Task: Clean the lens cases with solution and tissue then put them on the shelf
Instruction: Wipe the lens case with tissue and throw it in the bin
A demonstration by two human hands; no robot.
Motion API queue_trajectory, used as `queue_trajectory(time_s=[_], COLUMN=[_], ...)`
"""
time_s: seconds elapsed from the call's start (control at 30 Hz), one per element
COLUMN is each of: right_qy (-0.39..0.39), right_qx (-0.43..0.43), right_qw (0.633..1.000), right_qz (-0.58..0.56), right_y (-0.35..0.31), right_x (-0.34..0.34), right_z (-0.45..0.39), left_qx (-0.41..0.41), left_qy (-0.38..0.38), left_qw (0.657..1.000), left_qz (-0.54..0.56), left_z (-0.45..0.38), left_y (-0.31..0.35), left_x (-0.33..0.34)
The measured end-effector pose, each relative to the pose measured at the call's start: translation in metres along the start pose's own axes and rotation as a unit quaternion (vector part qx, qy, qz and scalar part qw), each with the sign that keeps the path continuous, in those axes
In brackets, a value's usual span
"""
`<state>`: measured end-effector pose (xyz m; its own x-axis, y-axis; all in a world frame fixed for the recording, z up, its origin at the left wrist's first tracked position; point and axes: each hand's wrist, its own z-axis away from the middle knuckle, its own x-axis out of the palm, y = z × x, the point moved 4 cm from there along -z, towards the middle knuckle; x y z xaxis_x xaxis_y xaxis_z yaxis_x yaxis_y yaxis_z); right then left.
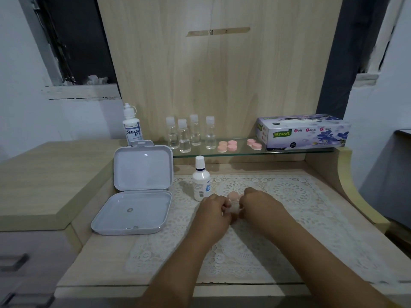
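Note:
Both hands meet over the lace mat, each with curled fingers on a pink lens case (233, 196) between them. My left hand (214, 211) holds its left side, my right hand (255, 203) its right side; most of the case is hidden. A white solution bottle (201, 182) stands just left of my left hand. On the glass shelf (244, 152) lie two more pink lens cases (227, 146) (254, 144). A tissue box (304, 132) sits at the shelf's right end.
An open white plastic box (138, 196) lies left of the mat, lid propped up, small items inside. A Dream Eye bottle (132, 125) and several small clear bottles (191, 134) stand on the shelf. A wooden cabinet top (44, 174) rises at left.

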<state>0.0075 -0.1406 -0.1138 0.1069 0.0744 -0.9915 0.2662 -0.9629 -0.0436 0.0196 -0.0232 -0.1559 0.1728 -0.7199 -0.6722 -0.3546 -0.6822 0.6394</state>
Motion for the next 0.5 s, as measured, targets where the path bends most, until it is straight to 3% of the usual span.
queue_trajectory(time_s=[0.23,0.37,0.5], right_qy=[-0.001,-0.007,0.034], right_qx=[-0.024,0.006,0.049], right_qw=[0.997,0.999,0.974], right_qz=[0.071,-0.054,-0.218], right_y=[-0.007,0.005,0.018], right_x=[0.001,0.007,0.017], right_z=[0.004,0.001,0.008], left_qx=[-0.004,-0.003,-0.013], left_qy=[-0.003,-0.002,-0.003], left_qw=[1.0,1.0,1.0], left_qz=[-0.006,0.005,0.014], left_z=[0.0,0.001,0.001], left_y=[0.0,0.003,0.004], left_x=[0.0,-0.002,-0.003])
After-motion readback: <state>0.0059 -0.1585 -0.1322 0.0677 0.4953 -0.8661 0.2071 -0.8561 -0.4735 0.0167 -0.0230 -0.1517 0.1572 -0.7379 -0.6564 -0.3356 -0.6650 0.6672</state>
